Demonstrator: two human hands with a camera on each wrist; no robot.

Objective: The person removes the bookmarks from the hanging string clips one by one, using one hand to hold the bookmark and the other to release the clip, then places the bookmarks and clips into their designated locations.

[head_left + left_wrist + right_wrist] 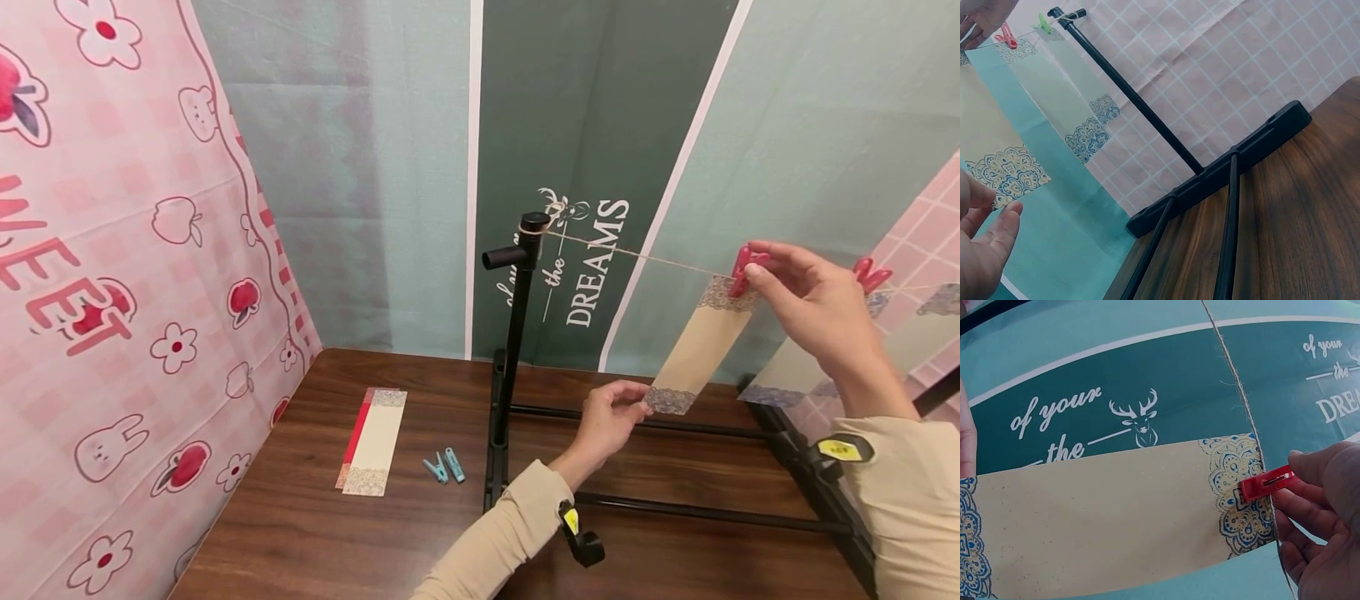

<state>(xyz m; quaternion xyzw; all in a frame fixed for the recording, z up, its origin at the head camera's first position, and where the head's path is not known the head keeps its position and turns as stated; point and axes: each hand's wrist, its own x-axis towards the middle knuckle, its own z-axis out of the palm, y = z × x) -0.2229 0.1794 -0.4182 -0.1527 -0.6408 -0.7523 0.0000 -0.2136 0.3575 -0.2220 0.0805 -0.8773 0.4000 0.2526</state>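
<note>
A cream paper strip [703,346] with lace-patterned ends hangs at a slant from a twine line [637,254]. At its top edge, my right hand [821,308] pinches a red clothespin [1266,483] between thumb and fingers. The clothespin's jaws lie over the patterned end and the twine in the right wrist view. Down at the strip's lower corner, my left hand [609,423] pinches the patterned edge between thumb and fingertips. Further along the twine, other pale strips [1054,87] hang from a pink-red clothespin [1007,36] and a green one [1043,25].
The twine is tied to a black rack post [517,308] whose bars [712,508] run low across the wooden table [300,542]. Left of the rack lie a cream strip [378,442] over a red one [357,433], and two light-blue clothespins [453,465]. Printed cloths hang behind.
</note>
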